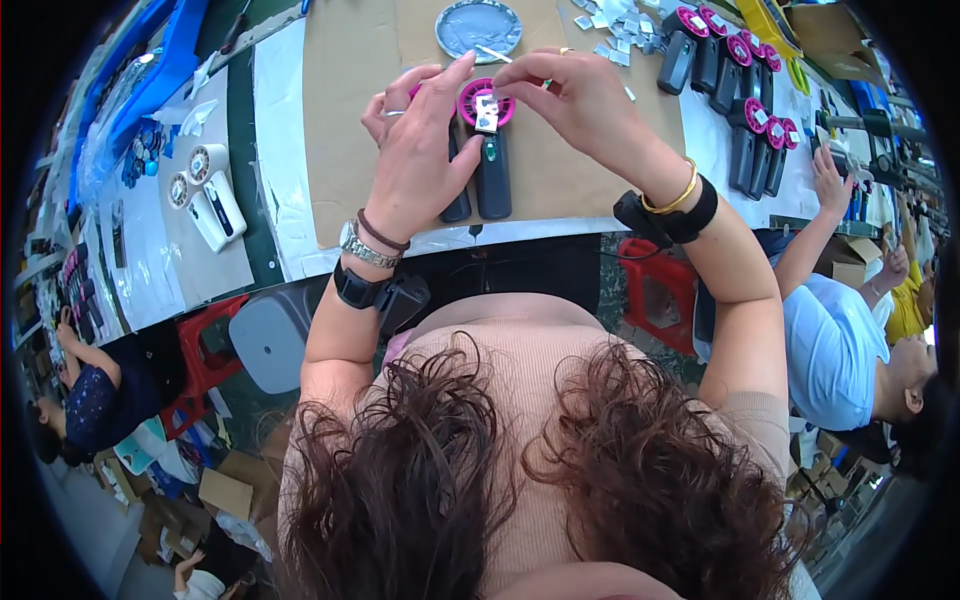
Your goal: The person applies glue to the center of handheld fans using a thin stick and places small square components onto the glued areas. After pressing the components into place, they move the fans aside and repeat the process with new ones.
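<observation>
Two small handheld fans with black handles and pink round heads lie side by side on a brown cardboard sheet (345,150). A pale metallic piece (486,113) sits on the head of the right fan (493,185). My left hand (425,135) is bent over the left fan (457,207), hiding most of it, its thumb against the right fan. My right hand (575,100) pinches at the right fan's head; what its fingertips hold is hidden. A thin white stick (493,54) runs from a round dish of grey paste (478,12) to my right fingers; whether they grip it I cannot tell.
Small square silvery pieces (612,30) are scattered at the far right of the cardboard. Beyond stand several black and pink fans (740,70). White fans (210,195) lie on the left. Red stools (660,285) are under the table edge; a co-worker in light blue (835,345) sits at right.
</observation>
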`<state>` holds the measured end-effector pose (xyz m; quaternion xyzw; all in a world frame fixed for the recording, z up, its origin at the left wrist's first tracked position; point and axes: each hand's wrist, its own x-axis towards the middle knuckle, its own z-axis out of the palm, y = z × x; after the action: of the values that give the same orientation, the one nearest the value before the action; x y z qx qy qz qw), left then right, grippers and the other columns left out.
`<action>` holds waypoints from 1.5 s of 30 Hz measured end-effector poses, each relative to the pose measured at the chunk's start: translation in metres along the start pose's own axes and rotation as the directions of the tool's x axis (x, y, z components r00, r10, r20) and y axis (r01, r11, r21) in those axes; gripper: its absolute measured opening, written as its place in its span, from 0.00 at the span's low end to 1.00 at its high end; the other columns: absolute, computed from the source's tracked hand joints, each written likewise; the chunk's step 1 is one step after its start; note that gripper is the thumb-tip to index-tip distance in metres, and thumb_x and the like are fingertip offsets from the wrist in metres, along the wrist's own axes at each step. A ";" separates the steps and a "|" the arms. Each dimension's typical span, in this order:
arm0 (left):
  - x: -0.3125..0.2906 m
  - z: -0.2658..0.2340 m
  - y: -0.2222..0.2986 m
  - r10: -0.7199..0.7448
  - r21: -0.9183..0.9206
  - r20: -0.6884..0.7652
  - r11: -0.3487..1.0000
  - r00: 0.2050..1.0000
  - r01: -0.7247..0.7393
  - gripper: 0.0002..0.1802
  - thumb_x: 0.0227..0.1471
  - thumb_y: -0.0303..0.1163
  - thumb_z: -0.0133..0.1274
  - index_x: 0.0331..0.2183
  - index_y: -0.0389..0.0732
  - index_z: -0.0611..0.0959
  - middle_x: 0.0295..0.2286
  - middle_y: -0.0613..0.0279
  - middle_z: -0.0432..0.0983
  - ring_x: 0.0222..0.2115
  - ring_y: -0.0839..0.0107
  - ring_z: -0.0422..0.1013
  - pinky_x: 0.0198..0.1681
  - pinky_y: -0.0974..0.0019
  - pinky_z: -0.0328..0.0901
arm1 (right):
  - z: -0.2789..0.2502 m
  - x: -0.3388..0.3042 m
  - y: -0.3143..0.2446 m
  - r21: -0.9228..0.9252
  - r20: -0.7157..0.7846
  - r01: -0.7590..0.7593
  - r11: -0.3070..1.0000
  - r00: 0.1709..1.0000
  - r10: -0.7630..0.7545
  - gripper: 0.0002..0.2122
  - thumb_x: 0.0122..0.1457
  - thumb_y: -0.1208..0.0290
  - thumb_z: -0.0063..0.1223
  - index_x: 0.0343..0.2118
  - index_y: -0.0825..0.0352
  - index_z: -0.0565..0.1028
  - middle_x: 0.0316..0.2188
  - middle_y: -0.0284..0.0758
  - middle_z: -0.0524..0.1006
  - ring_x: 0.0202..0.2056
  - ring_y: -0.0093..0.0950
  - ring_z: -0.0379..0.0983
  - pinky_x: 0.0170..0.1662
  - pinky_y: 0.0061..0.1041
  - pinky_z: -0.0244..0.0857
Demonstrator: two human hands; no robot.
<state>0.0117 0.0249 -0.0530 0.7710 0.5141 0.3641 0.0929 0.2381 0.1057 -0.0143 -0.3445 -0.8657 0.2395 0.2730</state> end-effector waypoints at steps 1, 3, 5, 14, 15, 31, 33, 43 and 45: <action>0.000 0.001 0.000 0.001 0.001 0.001 1.000 1.000 -0.001 0.48 0.50 0.29 0.69 0.72 0.50 0.71 0.54 0.59 0.81 0.66 0.59 0.64 0.68 0.48 0.44 | 0.003 0.003 0.000 0.001 -0.001 0.000 1.000 1.000 0.000 0.08 0.69 0.74 0.64 0.48 0.67 0.87 0.38 0.37 0.88 0.36 0.25 0.85 0.38 0.24 0.78; 0.000 0.002 -0.001 -0.001 0.009 -0.003 1.000 1.000 0.001 0.49 0.50 0.29 0.69 0.72 0.50 0.71 0.53 0.60 0.81 0.65 0.60 0.64 0.67 0.48 0.44 | 0.007 0.007 0.001 0.014 0.004 0.009 1.000 1.000 -0.009 0.08 0.68 0.74 0.64 0.46 0.66 0.87 0.38 0.37 0.88 0.36 0.27 0.85 0.38 0.25 0.78; -0.001 0.003 -0.001 -0.002 0.010 -0.004 1.000 1.000 0.002 0.49 0.50 0.29 0.69 0.72 0.50 0.70 0.53 0.61 0.81 0.65 0.60 0.65 0.67 0.48 0.45 | 0.010 0.008 0.001 0.019 0.008 0.011 1.000 1.000 -0.011 0.07 0.67 0.74 0.65 0.46 0.66 0.88 0.38 0.38 0.88 0.35 0.29 0.86 0.37 0.25 0.78; -0.001 0.005 -0.001 -0.009 0.026 -0.008 1.000 1.000 0.009 0.49 0.51 0.27 0.71 0.72 0.50 0.71 0.53 0.62 0.82 0.64 0.63 0.65 0.66 0.48 0.45 | 0.022 0.000 0.005 -0.041 -0.004 -0.008 0.999 1.000 0.008 0.08 0.66 0.73 0.65 0.45 0.65 0.88 0.37 0.37 0.87 0.36 0.29 0.84 0.41 0.27 0.77; -0.001 0.006 -0.001 -0.010 0.030 -0.009 1.000 1.000 0.010 0.49 0.51 0.27 0.71 0.72 0.50 0.71 0.53 0.63 0.82 0.64 0.63 0.65 0.66 0.48 0.45 | 0.022 -0.001 0.004 -0.080 -0.014 -0.017 0.997 1.000 0.016 0.07 0.66 0.73 0.66 0.45 0.65 0.88 0.36 0.37 0.87 0.35 0.28 0.83 0.41 0.27 0.77; -0.001 0.011 -0.004 0.007 0.068 0.013 0.998 1.000 -0.007 0.49 0.51 0.28 0.73 0.72 0.51 0.71 0.53 0.68 0.84 0.63 0.63 0.66 0.67 0.48 0.44 | 0.029 0.002 0.010 -0.124 -0.029 -0.029 0.992 0.999 0.026 0.06 0.65 0.69 0.69 0.37 0.66 0.87 0.35 0.38 0.83 0.34 0.29 0.78 0.40 0.31 0.73; 0.000 0.011 -0.003 0.016 0.052 0.008 0.999 1.000 -0.016 0.49 0.50 0.26 0.72 0.71 0.50 0.72 0.51 0.65 0.84 0.63 0.63 0.67 0.67 0.47 0.45 | 0.030 0.003 0.008 -0.183 -0.047 0.022 0.983 0.998 -0.031 0.06 0.64 0.69 0.70 0.36 0.67 0.86 0.35 0.39 0.83 0.35 0.30 0.78 0.40 0.31 0.73; 0.009 0.011 -0.013 0.074 0.032 0.036 0.997 0.997 -0.075 0.45 0.51 0.27 0.71 0.68 0.47 0.72 0.52 0.69 0.85 0.63 0.62 0.67 0.70 0.44 0.41 | 0.026 0.027 0.003 -0.139 0.127 -0.433 0.890 0.884 0.450 0.11 0.59 0.65 0.73 0.32 0.64 0.81 0.31 0.36 0.85 0.36 0.35 0.83 0.41 0.37 0.75; 0.009 0.012 -0.012 0.090 0.018 0.036 0.996 0.995 -0.090 0.44 0.51 0.27 0.70 0.68 0.47 0.72 0.52 0.69 0.85 0.63 0.62 0.67 0.70 0.44 0.41 | 0.027 0.022 0.005 -0.166 0.136 -0.460 0.872 0.866 0.482 0.10 0.59 0.63 0.72 0.33 0.62 0.82 0.32 0.35 0.86 0.39 0.38 0.85 0.43 0.39 0.76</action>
<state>0.0125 0.0414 -0.0637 0.8007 0.4806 0.3491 0.0780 0.2103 0.1190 -0.0303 -0.5402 -0.7891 0.2720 0.1073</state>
